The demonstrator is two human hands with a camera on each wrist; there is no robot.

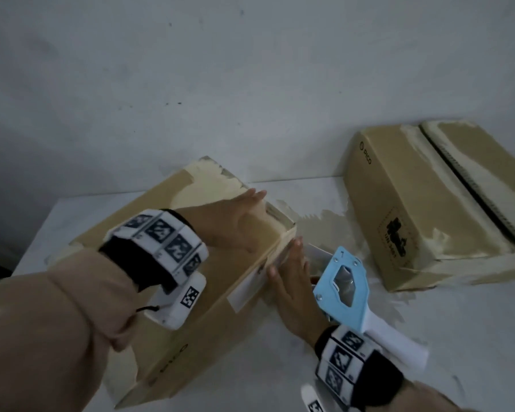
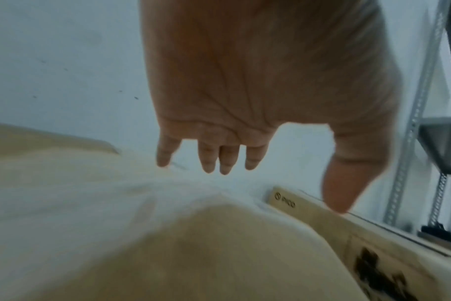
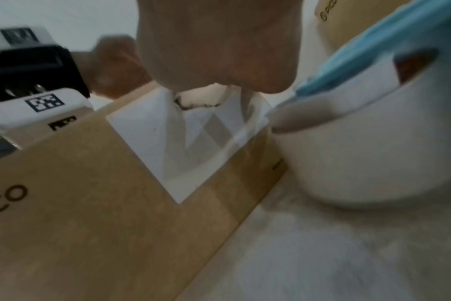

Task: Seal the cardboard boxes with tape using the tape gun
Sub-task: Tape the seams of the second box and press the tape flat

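Observation:
A near cardboard box [image 1: 173, 292] lies on the white table [image 1: 446, 331]. My left hand [image 1: 238, 221] rests flat on its top near the far right corner; in the left wrist view the fingers [image 2: 227, 160] are straight. My right hand [image 1: 292, 281] presses flat against the box's right side at the upper edge, beside a white label [image 1: 247, 286] [image 3: 183, 146]. The blue tape gun [image 1: 341, 285] [image 3: 368, 53] with a white handle lies on the table right next to my right hand, its white tape roll [image 3: 373, 158] close to the box. Neither hand grips it.
A second cardboard box [image 1: 422, 203] [image 2: 322, 222] sits at the back right against the wall, with a dark gap along its top seam. Patches of old tape cover the table between the boxes. A metal shelf upright [image 2: 422, 114] stands further right.

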